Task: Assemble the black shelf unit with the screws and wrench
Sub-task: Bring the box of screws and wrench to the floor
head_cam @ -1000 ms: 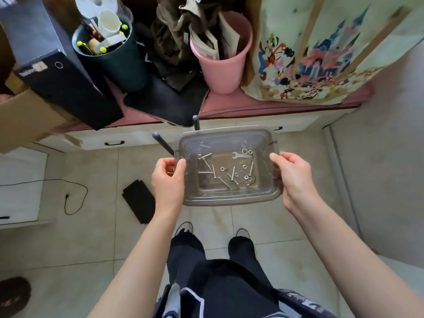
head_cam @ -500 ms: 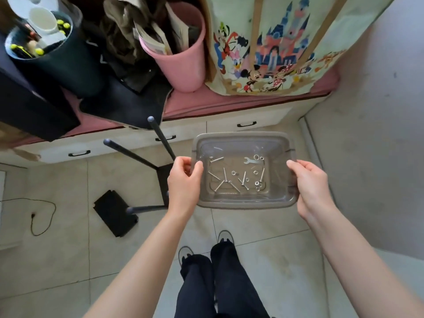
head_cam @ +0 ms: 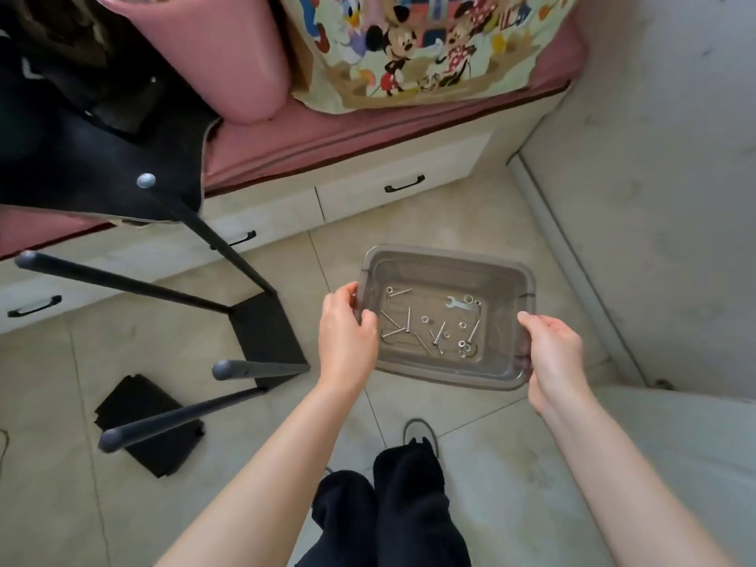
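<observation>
Clear plastic bin (head_cam: 507, 276) gripped at its short edges by left hand (head_cam: 347, 335) and right hand (head_cam: 555, 356); inside, loose screws (head_cam: 408, 321), washers, small wrench (head_cam: 458, 303). Black shelf unit (head_cam: 266, 333) stands inverted on the floor left of the bin, four legs up; spare black panel (head_cam: 145, 423) lies beside it.

Beige tiled floor (head_cam: 470, 223); white drawers (head_cam: 368, 186); grey wall (head_cam: 654, 198).

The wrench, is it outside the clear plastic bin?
No, the wrench lies inside the clear plastic bin, among the screws.

Screws (head_cam: 409, 321) & wrench (head_cam: 458, 303) lie in tray (head_cam: 507, 280); shelf unit (head_cam: 262, 329) to its left, on floor (head_cam: 491, 444).
</observation>
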Motion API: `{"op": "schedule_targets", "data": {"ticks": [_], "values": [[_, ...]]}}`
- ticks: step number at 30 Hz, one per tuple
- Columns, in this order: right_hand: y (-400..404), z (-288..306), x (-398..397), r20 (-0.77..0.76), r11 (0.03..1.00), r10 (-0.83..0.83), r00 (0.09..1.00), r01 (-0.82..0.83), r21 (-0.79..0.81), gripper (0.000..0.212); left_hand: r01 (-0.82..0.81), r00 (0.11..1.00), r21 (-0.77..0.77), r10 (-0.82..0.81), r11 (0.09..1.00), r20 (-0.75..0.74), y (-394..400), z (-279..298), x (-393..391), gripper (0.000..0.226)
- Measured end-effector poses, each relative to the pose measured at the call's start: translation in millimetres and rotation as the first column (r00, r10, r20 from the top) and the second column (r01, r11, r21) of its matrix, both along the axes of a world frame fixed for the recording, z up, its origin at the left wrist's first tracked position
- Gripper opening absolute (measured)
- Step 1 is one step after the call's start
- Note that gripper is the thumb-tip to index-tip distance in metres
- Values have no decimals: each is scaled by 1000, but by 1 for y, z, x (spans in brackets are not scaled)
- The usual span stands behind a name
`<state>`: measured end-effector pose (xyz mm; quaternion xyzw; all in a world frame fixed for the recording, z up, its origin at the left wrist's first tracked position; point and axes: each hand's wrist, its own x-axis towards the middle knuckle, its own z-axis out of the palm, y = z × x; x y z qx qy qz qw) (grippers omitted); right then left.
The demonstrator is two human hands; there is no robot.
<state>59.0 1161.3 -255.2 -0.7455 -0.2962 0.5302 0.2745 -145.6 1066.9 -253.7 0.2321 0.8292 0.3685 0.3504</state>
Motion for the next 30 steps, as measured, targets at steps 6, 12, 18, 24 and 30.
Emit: {"op": "schedule_targets", "data": {"ticks": [6,12,18,24,30], "values": [[13,-152,9,8,999,49,999,-49,-3,8,-4,998,-68,8,998,66,10,-153,3,33],[18,-302,1,33,991,134,990,-134,9,17,-10,995,-130,23,991,94,3,-299,-7,29],[24,-407,-29,100,964,258,961,-264,44,16,-52,985,-239,90,970,149,-12,-405,-24,26],[37,-470,-60,139,904,392,909,-409,126,16,-52,972,-267,110,962,208,-24,-468,-50,15],[62,-500,-87,217,835,457,863,-500,230,10,-127,946,-192,177,973,272,-27,-493,-66,22]]}}
